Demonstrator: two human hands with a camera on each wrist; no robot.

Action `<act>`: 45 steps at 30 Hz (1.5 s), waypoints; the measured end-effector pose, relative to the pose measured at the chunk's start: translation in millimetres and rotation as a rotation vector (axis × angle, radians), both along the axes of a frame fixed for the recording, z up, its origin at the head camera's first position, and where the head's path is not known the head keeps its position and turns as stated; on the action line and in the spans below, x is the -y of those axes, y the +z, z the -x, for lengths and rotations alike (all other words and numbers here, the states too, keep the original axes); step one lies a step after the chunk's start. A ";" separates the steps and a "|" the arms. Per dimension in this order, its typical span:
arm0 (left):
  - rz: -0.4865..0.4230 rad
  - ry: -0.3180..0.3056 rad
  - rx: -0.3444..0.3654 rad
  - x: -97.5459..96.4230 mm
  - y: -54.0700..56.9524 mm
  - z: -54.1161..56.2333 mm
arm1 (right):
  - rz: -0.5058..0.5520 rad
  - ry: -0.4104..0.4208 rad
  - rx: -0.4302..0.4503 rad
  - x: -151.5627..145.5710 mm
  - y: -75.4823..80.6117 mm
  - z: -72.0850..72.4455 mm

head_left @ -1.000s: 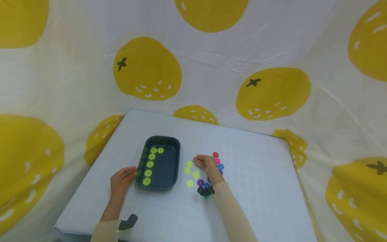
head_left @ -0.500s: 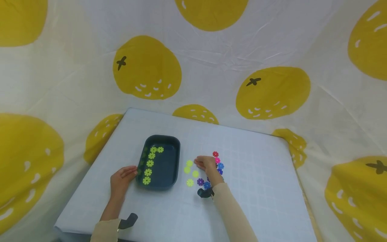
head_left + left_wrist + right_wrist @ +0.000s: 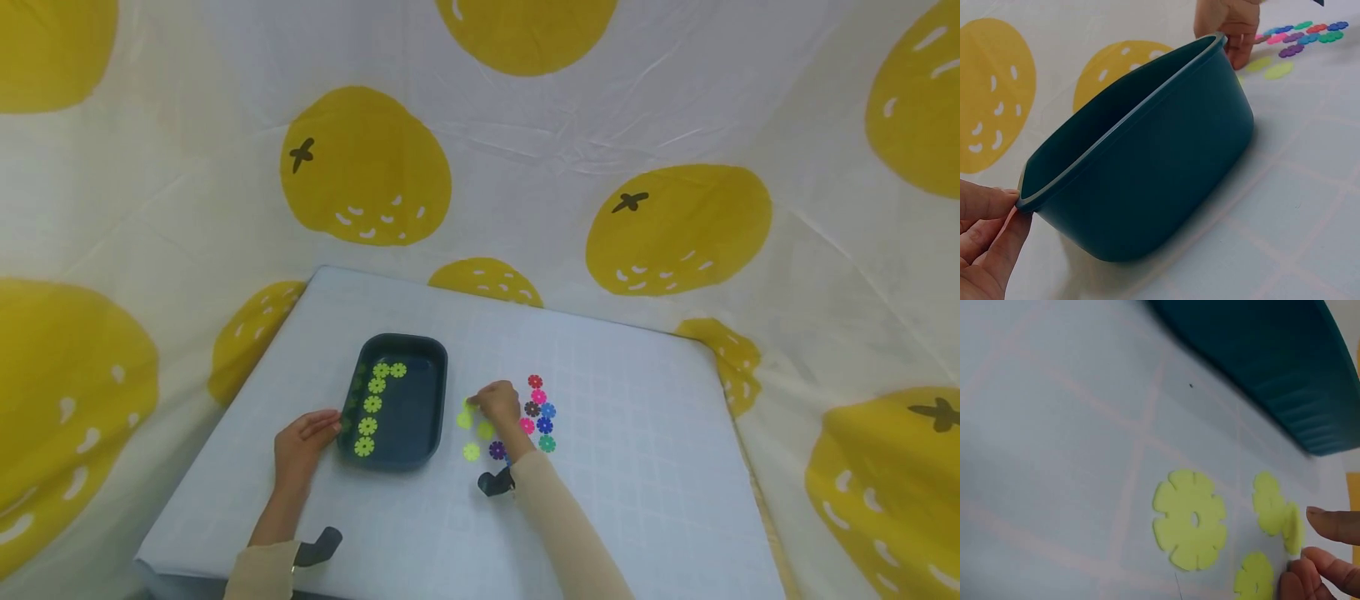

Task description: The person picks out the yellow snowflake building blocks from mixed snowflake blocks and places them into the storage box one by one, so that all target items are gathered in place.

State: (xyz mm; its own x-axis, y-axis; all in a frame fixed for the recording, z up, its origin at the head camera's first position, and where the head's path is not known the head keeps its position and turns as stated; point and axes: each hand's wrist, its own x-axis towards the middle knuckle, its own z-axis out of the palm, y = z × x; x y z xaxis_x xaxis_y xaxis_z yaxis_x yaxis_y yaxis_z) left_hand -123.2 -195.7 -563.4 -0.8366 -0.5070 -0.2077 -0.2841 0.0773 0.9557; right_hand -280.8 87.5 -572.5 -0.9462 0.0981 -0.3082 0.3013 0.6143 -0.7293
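Observation:
My left hand [image 3: 303,442] pinches the left rim of a dark teal plastic tray [image 3: 1147,169] between thumb and fingers. Inside the tray, several yellow-green snowflake discs [image 3: 372,404] form a line along the left side that turns right at the far end. On the table to the right lie more yellow-green snowflake discs [image 3: 1190,520]. My right hand [image 3: 498,403] is at the farthest of these, a snowflake disc [image 3: 1293,530] beside the fingertips that overlaps its neighbour. Thumb and fingers are parted there, and no firm hold on it shows.
Red, pink, brown, blue, green and purple snowflake discs [image 3: 547,443] lie scattered right of my right hand, some hidden by the forearm. A white cloth with a faint grid covers the table [image 3: 637,400]. Behind it hangs a curtain [image 3: 517,142] printed with yellow fruit.
My right hand has moved left from beside the coloured discs to the far yellow-green discs, uncovering several coloured ones. The left hand and the tray have stayed in place.

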 end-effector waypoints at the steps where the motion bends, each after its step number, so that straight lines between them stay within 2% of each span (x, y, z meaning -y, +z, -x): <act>1: 0.002 -0.001 0.002 -0.1 0.1 -0.3 | -0.018 0.015 -0.011 1.6 -0.7 -1.7; 5: 0.010 -0.006 0.013 -0.9 1.3 -1.7 | -0.072 0.056 -0.055 7.7 -3.0 -6.6; 10: 0.009 -0.004 0.009 -1.7 2.0 -1.6 | -0.117 0.063 -0.079 12.1 -6.7 -8.3; 18: 0.005 -0.001 0.006 -1.4 1.2 -2.0 | -0.086 0.047 -0.111 10.1 -8.1 -5.9; 21: -0.006 0.003 0.005 -1.5 1.4 -1.9 | 0.041 -0.017 -0.050 6.4 -9.2 -2.5; 26: -0.010 0.006 0.001 -1.7 2.0 -1.8 | 0.259 -0.190 0.157 0.6 -8.9 4.7; 31: 0.000 0.000 0.001 -1.1 1.6 -2.2 | 0.433 -0.233 0.262 -7.3 -11.4 8.9; 34: -0.001 -0.003 -0.004 -0.7 1.0 -2.2 | 0.545 -0.246 0.294 -11.4 -11.8 10.0; 40: -0.007 -0.005 0.005 0.4 1.1 -1.2 | 0.756 -0.327 0.290 -14.4 -5.3 19.6; 45: 0.004 -0.019 0.023 1.3 1.1 -0.9 | 0.777 -0.364 0.261 -15.1 6.4 33.7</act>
